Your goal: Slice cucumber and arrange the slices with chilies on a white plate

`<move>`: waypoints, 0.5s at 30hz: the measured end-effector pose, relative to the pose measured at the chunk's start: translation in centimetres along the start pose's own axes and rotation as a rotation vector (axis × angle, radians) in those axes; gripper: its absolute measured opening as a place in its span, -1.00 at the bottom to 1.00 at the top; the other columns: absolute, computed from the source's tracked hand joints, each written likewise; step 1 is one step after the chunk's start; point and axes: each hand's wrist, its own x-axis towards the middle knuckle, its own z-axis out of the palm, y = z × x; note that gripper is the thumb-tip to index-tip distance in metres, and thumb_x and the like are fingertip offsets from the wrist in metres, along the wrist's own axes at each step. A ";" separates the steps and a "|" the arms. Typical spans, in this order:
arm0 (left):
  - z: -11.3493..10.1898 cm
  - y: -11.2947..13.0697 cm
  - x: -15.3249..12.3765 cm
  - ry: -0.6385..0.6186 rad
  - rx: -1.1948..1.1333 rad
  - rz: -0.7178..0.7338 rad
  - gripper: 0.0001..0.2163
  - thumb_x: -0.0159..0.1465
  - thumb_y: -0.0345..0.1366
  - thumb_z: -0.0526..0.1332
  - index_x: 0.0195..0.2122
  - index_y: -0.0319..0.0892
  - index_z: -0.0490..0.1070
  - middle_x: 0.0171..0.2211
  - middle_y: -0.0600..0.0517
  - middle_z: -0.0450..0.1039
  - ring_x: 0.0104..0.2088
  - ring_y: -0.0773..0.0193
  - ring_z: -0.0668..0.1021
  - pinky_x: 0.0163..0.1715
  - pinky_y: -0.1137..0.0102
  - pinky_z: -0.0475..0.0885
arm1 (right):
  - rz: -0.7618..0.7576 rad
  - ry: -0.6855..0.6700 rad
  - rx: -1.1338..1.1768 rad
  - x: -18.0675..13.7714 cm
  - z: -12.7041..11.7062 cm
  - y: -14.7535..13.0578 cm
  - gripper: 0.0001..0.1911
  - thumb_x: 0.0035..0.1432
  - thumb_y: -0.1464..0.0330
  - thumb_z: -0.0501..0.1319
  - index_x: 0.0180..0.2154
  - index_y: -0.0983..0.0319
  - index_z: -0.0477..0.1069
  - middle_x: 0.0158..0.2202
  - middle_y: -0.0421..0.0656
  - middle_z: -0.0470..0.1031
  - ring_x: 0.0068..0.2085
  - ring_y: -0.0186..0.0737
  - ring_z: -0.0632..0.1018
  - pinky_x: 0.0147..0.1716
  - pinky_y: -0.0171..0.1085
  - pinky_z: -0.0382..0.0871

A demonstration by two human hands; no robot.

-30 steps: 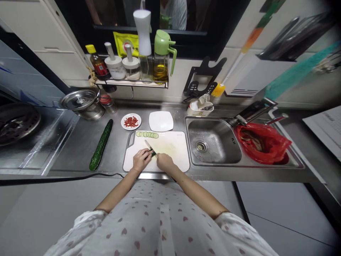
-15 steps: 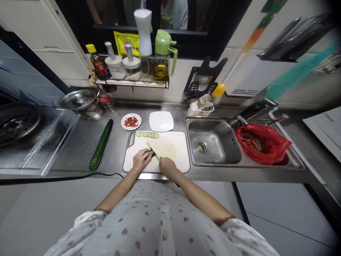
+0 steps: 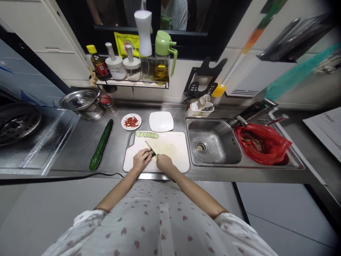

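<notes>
My right hand (image 3: 164, 163) is closed around the handle of a knife (image 3: 149, 146), whose blade slants up and left across the white cutting board (image 3: 177, 149). Under the blade is a dark green piece of cucumber (image 3: 153, 154), mostly hidden by my hands. With bent fingers, my left hand (image 3: 142, 159) holds that piece down on the board, close to the knife. A row of overlapping pale cucumber slices (image 3: 147, 135) lies along the board's far left edge. A whole cucumber (image 3: 101, 145) rests on the steel counter to the left.
Behind the board stand a small plate of chopped red pieces (image 3: 131, 122) and a white square plate (image 3: 161, 121). The sink (image 3: 213, 142) lies to the right, with a red plastic bag (image 3: 262, 144) beside it. A lidded pot (image 3: 82, 103) stands at the back left.
My right hand and the knife have shifted slightly left and away from me. My left hand stays in place on the cucumber piece.
</notes>
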 end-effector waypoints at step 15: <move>0.0 -0.1 0.0 0.007 0.004 0.001 -0.82 0.33 -0.23 0.15 -0.20 -0.05 0.55 -0.14 0.03 0.54 -0.18 0.28 0.54 -0.20 0.39 0.44 | 0.018 -0.018 -0.006 -1.1 0.6 0.5 -0.68 0.23 0.48 -0.01 -0.06 0.31 0.41 -0.12 0.07 0.54 -0.06 -0.07 0.54 -0.17 -0.24 0.35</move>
